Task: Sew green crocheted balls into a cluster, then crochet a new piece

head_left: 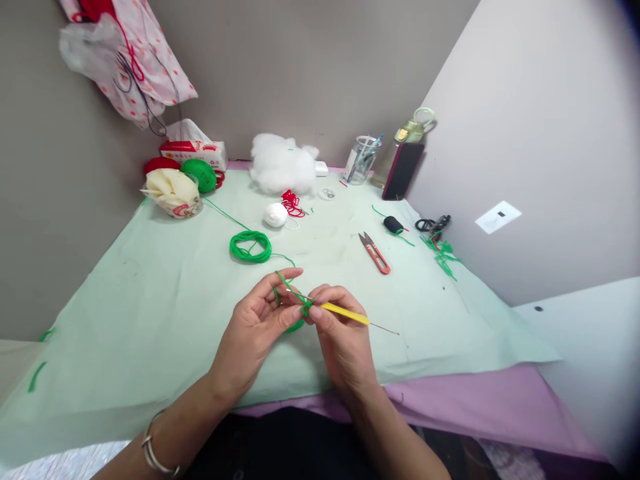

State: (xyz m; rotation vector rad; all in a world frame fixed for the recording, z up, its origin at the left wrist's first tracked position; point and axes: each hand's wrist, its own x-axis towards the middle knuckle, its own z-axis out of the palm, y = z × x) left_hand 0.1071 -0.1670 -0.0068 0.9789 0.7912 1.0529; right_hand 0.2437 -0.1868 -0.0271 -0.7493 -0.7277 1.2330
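My left hand [257,327] pinches a small green crochet piece [299,312], with green yarn looped over its index finger. My right hand [340,333] grips a yellow-handled crochet hook [350,315]; its working end sits in the green piece and its thin metal tail points right. The yarn strand runs back to a loose green yarn coil [250,245] on the pale green cloth [150,293]. Both hands hover just above the cloth near the table's front edge.
Red-handled thread snips [375,253] lie right of centre. Farther back are a white yarn ball [275,215], red thread [293,203], white stuffing [283,163], a green yarn ball [199,175], a tissue pack [193,150], a jar of tools [361,160], a bottle [410,133] and a black spool [393,225].
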